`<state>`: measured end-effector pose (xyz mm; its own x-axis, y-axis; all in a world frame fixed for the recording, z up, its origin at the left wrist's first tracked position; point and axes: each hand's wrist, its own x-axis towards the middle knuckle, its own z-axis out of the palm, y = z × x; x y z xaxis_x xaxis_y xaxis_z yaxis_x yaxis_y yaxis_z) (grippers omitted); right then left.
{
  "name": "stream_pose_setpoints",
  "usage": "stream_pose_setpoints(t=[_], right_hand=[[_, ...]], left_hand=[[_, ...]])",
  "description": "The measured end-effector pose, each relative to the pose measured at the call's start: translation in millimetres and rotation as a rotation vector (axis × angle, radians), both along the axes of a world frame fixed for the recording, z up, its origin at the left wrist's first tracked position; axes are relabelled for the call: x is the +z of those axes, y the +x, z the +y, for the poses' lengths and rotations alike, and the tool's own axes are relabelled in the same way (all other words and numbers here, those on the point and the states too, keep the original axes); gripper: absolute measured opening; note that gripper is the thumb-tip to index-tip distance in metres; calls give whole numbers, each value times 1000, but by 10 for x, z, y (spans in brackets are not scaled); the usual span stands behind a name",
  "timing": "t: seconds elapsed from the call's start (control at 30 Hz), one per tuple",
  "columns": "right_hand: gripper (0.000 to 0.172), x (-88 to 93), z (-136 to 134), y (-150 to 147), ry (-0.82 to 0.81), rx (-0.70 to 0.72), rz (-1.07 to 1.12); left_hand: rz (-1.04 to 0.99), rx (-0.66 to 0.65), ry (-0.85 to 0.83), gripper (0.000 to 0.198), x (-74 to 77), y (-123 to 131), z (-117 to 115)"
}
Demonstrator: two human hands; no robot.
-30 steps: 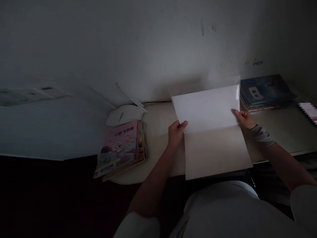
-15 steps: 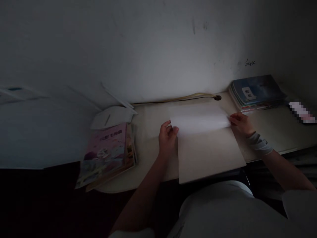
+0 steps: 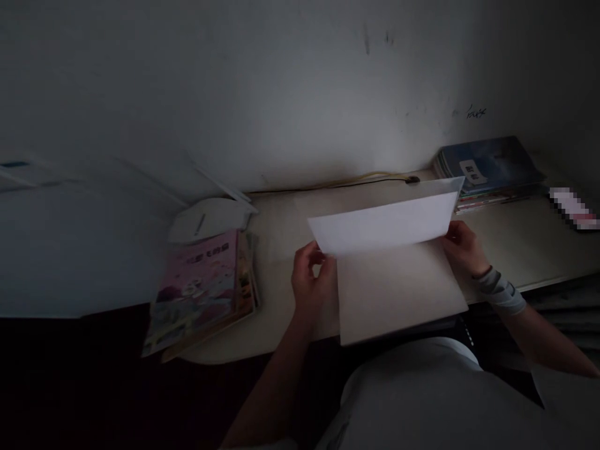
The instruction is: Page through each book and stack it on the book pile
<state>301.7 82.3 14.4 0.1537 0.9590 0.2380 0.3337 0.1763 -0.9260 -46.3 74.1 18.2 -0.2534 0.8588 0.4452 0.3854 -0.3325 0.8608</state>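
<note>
A white sheet of paper [image 3: 384, 222] is held up by both hands, its far part tilted upward and catching light. My left hand [image 3: 312, 272] pinches its left edge between thumb and fingers. At the opposite edge, my right hand [image 3: 462, 247] has its fingers closed on the sheet, and a grey band wraps that wrist. Beneath lies a pale flat board or pad [image 3: 398, 297], whose near edge juts past the desk's front. Whether the sheet is joined to it I cannot tell.
Left on the desk [image 3: 276, 312] lies a pile of books with a pink cover [image 3: 201, 281], in front of a white router [image 3: 210, 219]. A book stack [image 3: 492, 162] and a phone [image 3: 572, 206] are at the right. A cable [image 3: 328, 184] runs along the wall.
The sheet's far part has risen from lying nearly flat to tilting up. My left hand has shifted slightly left and nearer; my right hand has moved a little right and nearer.
</note>
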Motion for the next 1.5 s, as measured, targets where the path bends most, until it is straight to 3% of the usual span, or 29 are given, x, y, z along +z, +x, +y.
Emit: stream_pose_setpoints(t=[0.07,0.13,0.2,0.27,0.37,0.43,0.5,0.57,0.63,0.7,0.8,0.87,0.97,1.1,1.2,1.37,1.5], right_hand=[[26,35,-56,103,-32,131,-16],[26,74,-105,212,-113,270,-46],[31,108,-137,294,-209,415,-73],[38,140,-146,324,-272,519,-74],[41,187,-142,273,-351,549,-83],[38,200,-159,210,-405,546,-121],[35,185,-205,157,-429,534,-146],[31,142,-273,126,-406,477,-164],[26,87,-338,122,-360,397,-204],[27,41,-370,137,-320,337,-242],[36,10,-318,175,-352,313,-223],[37,7,-223,194,-397,276,-189],[29,15,-59,203,-438,216,-127],[27,41,80,206,-533,295,-98],[31,56,109,211,-567,339,-97],[32,69,93,204,-615,255,2],[34,103,98,200,-630,340,-98]], left_hand=[[-13,-102,-57,26,-64,-131,-84],[14,-239,-156,42,-101,-266,-146],[128,-410,-318,52,-74,-346,-171],[328,-509,-432,49,22,-331,-157],[657,-494,-318,49,224,-137,-117],[837,-573,-177,58,318,51,-120],[1004,-745,-148,67,332,223,-145],[1113,-824,-206,76,263,330,-152],[1124,-728,-252,81,144,346,-98],[1040,-511,-248,77,24,272,19],[860,-191,-243,54,-82,65,219],[796,-77,-310,37,-99,-72,298],[720,-66,-438,31,-93,-189,316],[558,-97,-482,26,-88,-183,281],[495,-94,-515,23,-85,-136,285],[356,-82,-597,25,-90,-110,312],[261,-90,-579,22,-105,-114,295]])
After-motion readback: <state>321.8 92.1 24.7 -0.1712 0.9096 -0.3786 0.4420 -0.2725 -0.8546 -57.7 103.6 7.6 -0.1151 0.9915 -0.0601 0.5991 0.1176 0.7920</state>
